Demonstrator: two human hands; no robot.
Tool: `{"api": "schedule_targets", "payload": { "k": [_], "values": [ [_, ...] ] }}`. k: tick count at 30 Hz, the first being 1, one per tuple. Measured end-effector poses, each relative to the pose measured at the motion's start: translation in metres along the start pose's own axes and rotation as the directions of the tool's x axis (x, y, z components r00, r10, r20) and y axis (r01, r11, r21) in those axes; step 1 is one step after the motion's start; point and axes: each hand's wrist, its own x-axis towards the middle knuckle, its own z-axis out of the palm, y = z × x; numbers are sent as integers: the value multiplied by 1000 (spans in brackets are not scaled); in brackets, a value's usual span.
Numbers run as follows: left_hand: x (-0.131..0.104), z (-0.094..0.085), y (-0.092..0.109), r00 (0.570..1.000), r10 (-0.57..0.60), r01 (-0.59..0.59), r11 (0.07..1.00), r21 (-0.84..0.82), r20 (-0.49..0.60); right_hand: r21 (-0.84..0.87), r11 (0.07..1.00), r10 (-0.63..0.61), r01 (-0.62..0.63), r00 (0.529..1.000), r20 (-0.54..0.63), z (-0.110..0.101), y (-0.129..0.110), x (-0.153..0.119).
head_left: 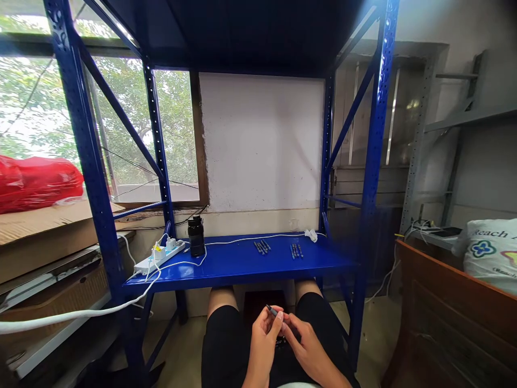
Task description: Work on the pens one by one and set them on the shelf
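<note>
Dark pen (272,310) gripped in front of the blue counter (230,274)
The left hand (262,335) pinches it over the lap, before the counter's near edge; the right hand (302,335) bends in just beside, its grip unclear. On the counter lie a left pen group (262,247) and a right pen group (296,251).

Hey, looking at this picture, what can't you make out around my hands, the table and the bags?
All in the head view:
- Dark pen-like stick: lower end hidden by the left hand and right hand.
- Small things in the lap: mostly covered by the hands.
- Sticks on the blue table: too small to read any markings.
- White bag: print cut off by the right edge.
</note>
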Motion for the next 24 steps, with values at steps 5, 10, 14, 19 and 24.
{"api": "schedule_targets", "payload": {
  "k": [5, 10, 14, 19, 24],
  "values": [
    [0, 1, 1, 1000, -5, 5, 1000, -9, 4, 1, 1000, 30, -30, 1000, -9, -2, 0, -2],
    [0, 1, 0, 1000, -3, 3, 1000, 1, -12, -4, 999, 43, -43, 998, -35, -3, -1, -3],
    [0, 0, 0, 1000, 0, 0, 1000, -4, -12, 5, 999, 49, -49, 999, -11, -2, 0, -2],
    [1, -1, 0, 1000, 11, -11, 1000, -7, -20, 29, 999, 15, -15, 1000, 3, 0, 1, 0],
    [0, 1, 3, 998, 22, -21, 1000, 10, -56, -11, 1000, -9, 9, 1000, -12, 0, 2, 0]
  ]
}}
